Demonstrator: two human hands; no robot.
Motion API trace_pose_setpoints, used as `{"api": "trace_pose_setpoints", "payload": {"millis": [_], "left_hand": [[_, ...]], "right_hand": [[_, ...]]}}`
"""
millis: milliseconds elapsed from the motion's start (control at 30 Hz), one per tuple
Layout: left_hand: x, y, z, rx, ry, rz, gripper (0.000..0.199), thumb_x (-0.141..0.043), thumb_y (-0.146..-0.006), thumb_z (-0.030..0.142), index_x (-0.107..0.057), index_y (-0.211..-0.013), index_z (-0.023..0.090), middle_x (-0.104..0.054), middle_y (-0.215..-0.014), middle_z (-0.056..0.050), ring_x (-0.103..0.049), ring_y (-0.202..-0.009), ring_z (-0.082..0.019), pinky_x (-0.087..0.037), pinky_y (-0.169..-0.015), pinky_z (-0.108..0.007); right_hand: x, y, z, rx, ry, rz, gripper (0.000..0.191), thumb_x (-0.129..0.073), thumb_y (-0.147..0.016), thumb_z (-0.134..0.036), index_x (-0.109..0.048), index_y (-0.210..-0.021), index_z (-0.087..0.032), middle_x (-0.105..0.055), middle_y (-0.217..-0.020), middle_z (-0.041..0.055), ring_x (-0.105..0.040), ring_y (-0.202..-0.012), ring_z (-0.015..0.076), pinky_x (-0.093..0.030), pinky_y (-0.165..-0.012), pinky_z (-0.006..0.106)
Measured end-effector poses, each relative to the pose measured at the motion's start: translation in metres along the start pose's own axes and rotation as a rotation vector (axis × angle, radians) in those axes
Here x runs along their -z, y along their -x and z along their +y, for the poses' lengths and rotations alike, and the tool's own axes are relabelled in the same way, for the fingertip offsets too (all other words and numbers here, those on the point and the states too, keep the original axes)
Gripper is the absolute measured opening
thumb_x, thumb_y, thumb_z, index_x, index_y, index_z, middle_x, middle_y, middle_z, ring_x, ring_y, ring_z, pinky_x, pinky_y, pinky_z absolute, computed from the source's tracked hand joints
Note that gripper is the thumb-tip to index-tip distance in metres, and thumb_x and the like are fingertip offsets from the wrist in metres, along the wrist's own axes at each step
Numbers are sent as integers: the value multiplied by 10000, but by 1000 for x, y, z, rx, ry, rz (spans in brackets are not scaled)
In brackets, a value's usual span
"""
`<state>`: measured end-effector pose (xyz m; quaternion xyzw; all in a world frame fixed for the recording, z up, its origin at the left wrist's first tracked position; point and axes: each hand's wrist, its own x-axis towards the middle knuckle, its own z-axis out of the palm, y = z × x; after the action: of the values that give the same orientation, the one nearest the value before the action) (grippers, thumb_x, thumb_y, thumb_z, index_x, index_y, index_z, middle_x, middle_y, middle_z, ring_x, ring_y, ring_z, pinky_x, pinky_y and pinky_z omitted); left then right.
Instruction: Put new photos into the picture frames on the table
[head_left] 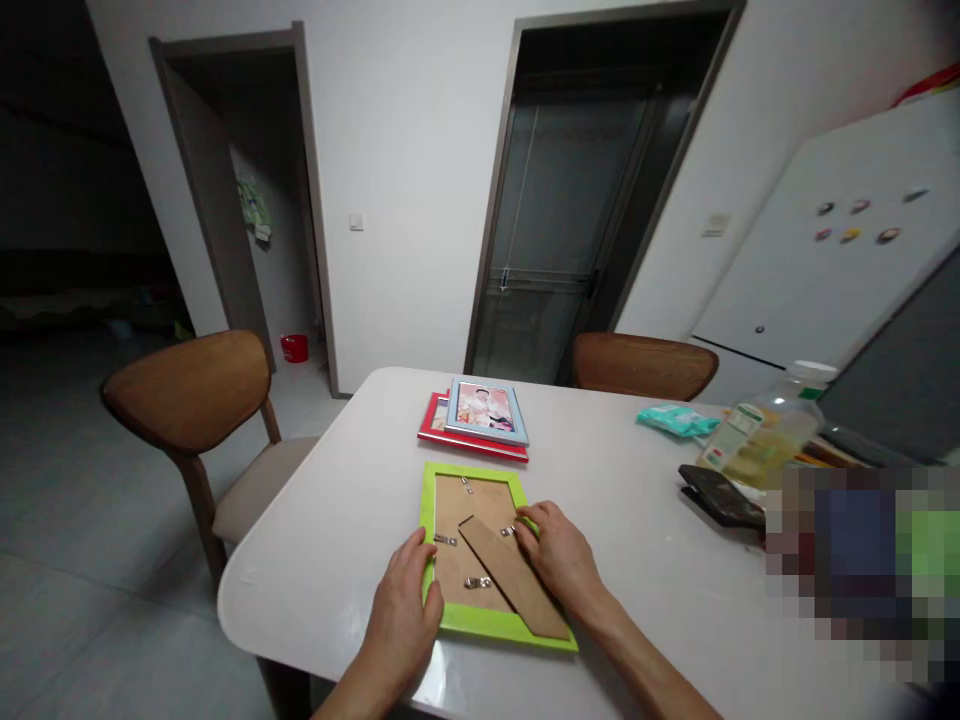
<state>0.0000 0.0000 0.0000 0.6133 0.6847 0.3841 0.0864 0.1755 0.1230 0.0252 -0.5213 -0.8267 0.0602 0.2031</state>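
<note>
A lime-green picture frame lies face down on the white table, its brown backing board turned up. Small metal clips sit around the board, and a brown stand leg slants across it. My left hand grips the frame's left edge, fingers bent over the rim and thumb lower down. My right hand holds the right edge, its fingertips curled beside the right-hand clip. The undersides of the fingers are partly hidden.
Beyond the green frame, a light-blue photo frame rests on a red frame. To the right are a teal packet, a large clear bottle and a black phone-like object. Wooden chairs stand at the table.
</note>
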Motion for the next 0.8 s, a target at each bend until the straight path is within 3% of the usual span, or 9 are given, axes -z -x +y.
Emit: {"api": "trace_pose_setpoints", "payload": {"millis": [167,367,567,667,733,800], "left_hand": [[2,0,2,0,-11,-10,373,-400,-689,98,-513,-1044,125,-470,-1205,-107,-429,-1108,-191,-342,-953,-349],[1,0,0,-2,-32,0,376,-396,-684,100,-524,-1035,132,-480,-1199,-99,-440,-1102,-190,-348,-951,-344],[1,1,0,13,-29,10,389,-397,-674,93,-514,-1044,120,-485,-1195,-106,-438,-1102,-189,-346,-952,-334],[1,1,1,21,-17,13,388,-407,-672,95,-504,-1046,120,-486,-1190,-108,-437,-1100,-191,-347,-951,-342],[2,0,1,23,-14,12,379,-414,-676,101,-500,-1045,119,-484,-1190,-113,-434,-1102,-195,-346,-950,-350],[2,0,1,21,-13,11,372,-416,-680,102,-498,-1042,119,-481,-1190,-117,-432,-1104,-195,-347,-949,-353]], "right_hand": [[2,5,-5,106,-39,50,282,-458,-723,-193,-590,-969,-152,-518,-1069,96,-450,-993,192,-327,-867,264],[-8,-10,1,47,-12,-19,248,-425,-695,-115,-631,-826,-161,-572,-917,81,-510,-867,166,-369,-772,244],[-2,-5,-8,66,-12,22,253,-417,-749,-183,-618,-900,-148,-569,-945,99,-490,-885,187,-354,-791,278],[1,10,-24,229,-107,-18,221,-481,-736,-255,-623,-892,-192,-553,-1006,75,-462,-940,199,-335,-820,300],[-1,19,-35,373,-189,-120,145,-546,-690,-257,-643,-790,-220,-570,-940,43,-478,-887,187,-344,-795,295],[-3,26,-43,415,-226,-173,101,-555,-680,-226,-646,-722,-220,-575,-869,32,-486,-831,175,-352,-767,294]]}}
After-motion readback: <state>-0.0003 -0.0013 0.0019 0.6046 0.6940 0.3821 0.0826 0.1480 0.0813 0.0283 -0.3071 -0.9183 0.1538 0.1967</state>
